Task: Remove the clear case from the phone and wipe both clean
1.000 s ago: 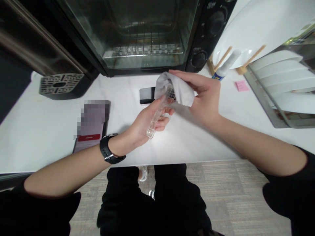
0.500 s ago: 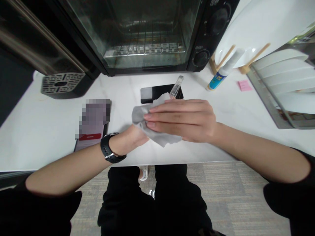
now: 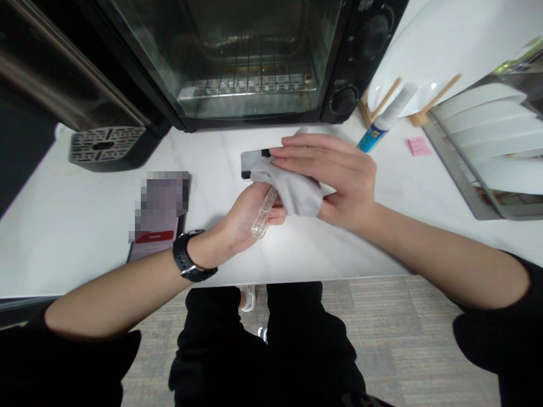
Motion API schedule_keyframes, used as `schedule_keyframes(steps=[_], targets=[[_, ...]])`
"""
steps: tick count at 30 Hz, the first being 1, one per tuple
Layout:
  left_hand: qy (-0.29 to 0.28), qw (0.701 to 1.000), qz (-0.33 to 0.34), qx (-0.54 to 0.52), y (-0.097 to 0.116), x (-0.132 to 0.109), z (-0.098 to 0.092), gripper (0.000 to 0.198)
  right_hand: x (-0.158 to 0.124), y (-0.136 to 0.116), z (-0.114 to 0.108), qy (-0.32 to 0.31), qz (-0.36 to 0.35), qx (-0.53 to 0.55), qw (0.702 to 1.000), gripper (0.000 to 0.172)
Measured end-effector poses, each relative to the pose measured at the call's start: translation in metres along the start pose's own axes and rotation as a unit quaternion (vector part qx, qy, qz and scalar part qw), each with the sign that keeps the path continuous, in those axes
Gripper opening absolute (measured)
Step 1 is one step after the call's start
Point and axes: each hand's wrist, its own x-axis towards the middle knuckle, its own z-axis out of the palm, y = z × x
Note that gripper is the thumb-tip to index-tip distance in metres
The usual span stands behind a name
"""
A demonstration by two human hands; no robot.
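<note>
A white countertop (image 3: pixel 85 226) runs across in front of me. A black toaster oven (image 3: pixel 246 56) with a glass door stands along its back edge at twelve o'clock. At ten o'clock sits a dark appliance with a round grille (image 3: pixel 102 147).

My left hand (image 3: pixel 244 217) is near the middle of the counter, with a black smartwatch (image 3: pixel 186 264) on its wrist. Its fingers are curled around a clear phone case (image 3: pixel 262 217), which I see edge-on. The case slants from seven o'clock up toward one o'clock, and its lower end pokes out of my grip.

My right hand (image 3: pixel 339 181) comes in from four o'clock. Its fingers are straight and pressed together, laid flat over a grey cloth (image 3: pixel 297 192). The cloth is wrapped over the upper part of the case and hides it. My thumb is under the cloth, so I cannot tell exactly how it grips.

A black phone (image 3: pixel 250 159) lies flat on the counter just past my fingertips at twelve o'clock, mostly covered by my hands. A second phone (image 3: pixel 159 217) lies at nine o'clock of my left hand with its screen lit.

At two o'clock a small tube with a blue label (image 3: pixel 373 135) leans on a wooden stand that holds a large white plate (image 3: pixel 445 39). A pink sticky note (image 3: pixel 418 146) lies just beside the tube. At three o'clock a metal dish rack (image 3: pixel 466 186) holds a row of white plates (image 3: pixel 487 124) on edge.
</note>
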Motion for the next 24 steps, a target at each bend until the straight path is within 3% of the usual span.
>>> schedule_keyframes(steps=[6, 10, 14, 19, 21, 24], targets=[[-0.017, 0.997, 0.016, 0.076, 0.012, -0.014, 0.014, 0.038, -0.002, 0.008, 0.000, 0.028, 0.045, 0.007, 0.999, 0.027], [-0.037, 0.993, 0.035, 0.102, 0.010, -0.012, 0.014, 0.037, -0.002, 0.011, -0.001, 0.015, 0.085, -0.001, 0.996, 0.028], [-0.040, 0.992, 0.029, 0.116, 0.010, -0.010, 0.012, 0.032, -0.002, 0.013, -0.002, 0.048, 0.101, 0.027, 0.993, 0.030], [-0.038, 0.993, 0.019, 0.107, 0.009, -0.010, 0.011, 0.027, -0.006, 0.019, 0.007, 0.115, 0.223, 0.114, 0.961, 0.027], [-0.035, 0.994, 0.019, 0.106, 0.009, -0.011, 0.010, 0.026, -0.008, 0.022, 0.010, 0.140, 0.232, 0.127, 0.954, 0.023], [-0.044, 0.992, 0.029, 0.112, 0.007, -0.010, 0.008, 0.027, -0.009, 0.024, 0.009, 0.121, 0.217, 0.111, 0.962, 0.027]])
